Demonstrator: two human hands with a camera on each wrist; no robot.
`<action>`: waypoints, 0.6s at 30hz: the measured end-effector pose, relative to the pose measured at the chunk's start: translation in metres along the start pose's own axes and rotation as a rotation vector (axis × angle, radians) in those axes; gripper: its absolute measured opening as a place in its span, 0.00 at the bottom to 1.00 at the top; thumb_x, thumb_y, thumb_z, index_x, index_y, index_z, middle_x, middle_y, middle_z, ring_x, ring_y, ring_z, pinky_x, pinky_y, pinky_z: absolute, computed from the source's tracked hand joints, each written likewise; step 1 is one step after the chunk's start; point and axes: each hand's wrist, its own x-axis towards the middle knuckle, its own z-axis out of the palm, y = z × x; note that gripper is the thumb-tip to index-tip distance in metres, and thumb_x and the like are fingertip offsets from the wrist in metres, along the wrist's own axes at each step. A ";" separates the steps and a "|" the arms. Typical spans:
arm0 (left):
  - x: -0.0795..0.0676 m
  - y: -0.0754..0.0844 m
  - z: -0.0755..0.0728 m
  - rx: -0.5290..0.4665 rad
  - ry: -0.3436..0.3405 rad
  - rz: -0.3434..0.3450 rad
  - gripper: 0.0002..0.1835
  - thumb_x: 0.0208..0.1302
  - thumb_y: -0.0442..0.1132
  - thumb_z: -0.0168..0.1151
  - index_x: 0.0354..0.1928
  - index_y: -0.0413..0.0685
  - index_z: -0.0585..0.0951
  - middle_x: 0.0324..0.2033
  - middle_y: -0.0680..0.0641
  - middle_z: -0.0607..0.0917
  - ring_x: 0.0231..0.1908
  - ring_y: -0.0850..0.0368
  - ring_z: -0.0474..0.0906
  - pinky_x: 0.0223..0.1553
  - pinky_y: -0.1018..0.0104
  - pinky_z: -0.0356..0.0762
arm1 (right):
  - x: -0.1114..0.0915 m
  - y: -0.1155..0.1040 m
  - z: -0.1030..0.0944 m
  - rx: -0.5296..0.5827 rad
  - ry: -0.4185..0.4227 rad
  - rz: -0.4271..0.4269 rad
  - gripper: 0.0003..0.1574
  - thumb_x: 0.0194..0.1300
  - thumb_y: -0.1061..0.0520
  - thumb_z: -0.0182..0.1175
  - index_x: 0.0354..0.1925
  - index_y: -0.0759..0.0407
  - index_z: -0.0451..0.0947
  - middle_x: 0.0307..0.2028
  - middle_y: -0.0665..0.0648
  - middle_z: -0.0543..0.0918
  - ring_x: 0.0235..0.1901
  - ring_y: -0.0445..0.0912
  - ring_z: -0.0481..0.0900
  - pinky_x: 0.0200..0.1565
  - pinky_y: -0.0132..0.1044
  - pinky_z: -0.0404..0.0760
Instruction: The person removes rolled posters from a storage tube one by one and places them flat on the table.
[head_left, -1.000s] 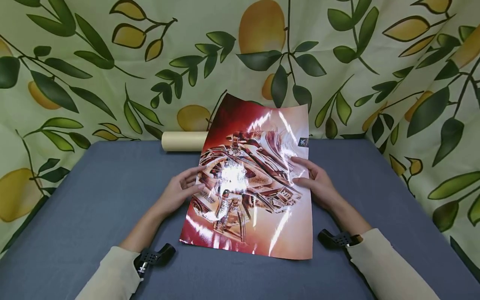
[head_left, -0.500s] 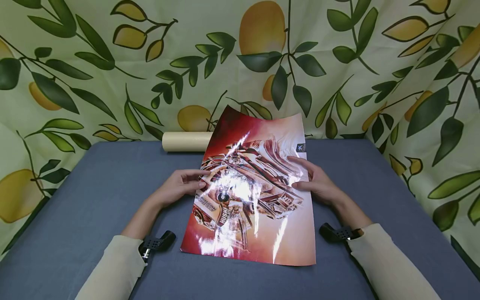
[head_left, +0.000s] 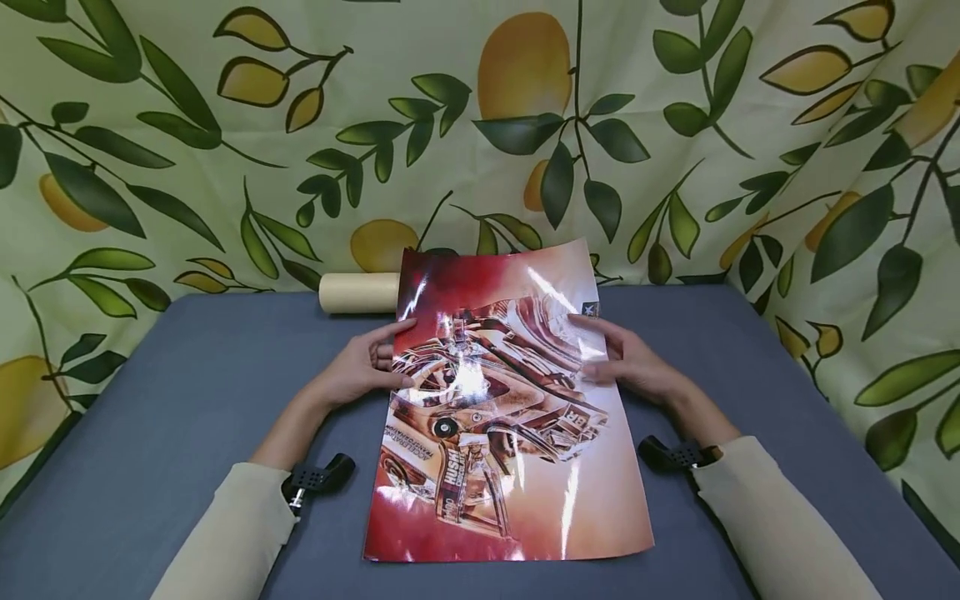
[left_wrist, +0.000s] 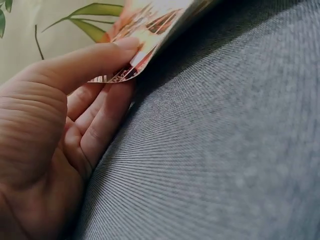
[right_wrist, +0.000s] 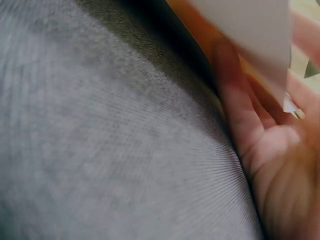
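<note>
Glossy poster [head_left: 513, 408] — between left hand [head_left: 356, 367] and right hand [head_left: 641, 367], each grip pinching a side edge.

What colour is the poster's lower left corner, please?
The corner is red; the head view shows it best.

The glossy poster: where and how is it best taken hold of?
Probably pinch the poster by its long side edges, left hand from the left, right hand from the right: it looks thin and is raised off the table there.
</note>
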 end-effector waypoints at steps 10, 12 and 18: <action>-0.001 0.009 0.000 0.187 0.005 -0.037 0.54 0.52 0.34 0.79 0.79 0.62 0.60 0.18 0.57 0.58 0.19 0.64 0.55 0.24 0.70 0.58 | -0.001 0.000 0.004 -0.092 0.138 -0.028 0.39 0.63 0.71 0.64 0.71 0.68 0.67 0.25 0.33 0.76 0.19 0.31 0.66 0.27 0.27 0.71; -0.002 0.008 0.001 0.193 0.011 -0.055 0.52 0.53 0.36 0.78 0.78 0.61 0.61 0.17 0.56 0.67 0.19 0.65 0.61 0.25 0.70 0.62 | -0.002 0.000 0.004 -0.072 0.128 -0.004 0.39 0.62 0.71 0.65 0.70 0.67 0.68 0.28 0.36 0.82 0.27 0.30 0.77 0.32 0.24 0.78; -0.004 0.005 0.004 0.172 0.096 -0.106 0.46 0.55 0.38 0.78 0.76 0.60 0.67 0.14 0.56 0.70 0.16 0.65 0.60 0.23 0.70 0.61 | -0.001 -0.001 0.007 -0.011 0.110 0.027 0.39 0.60 0.72 0.67 0.69 0.64 0.71 0.36 0.47 0.91 0.36 0.36 0.87 0.37 0.30 0.85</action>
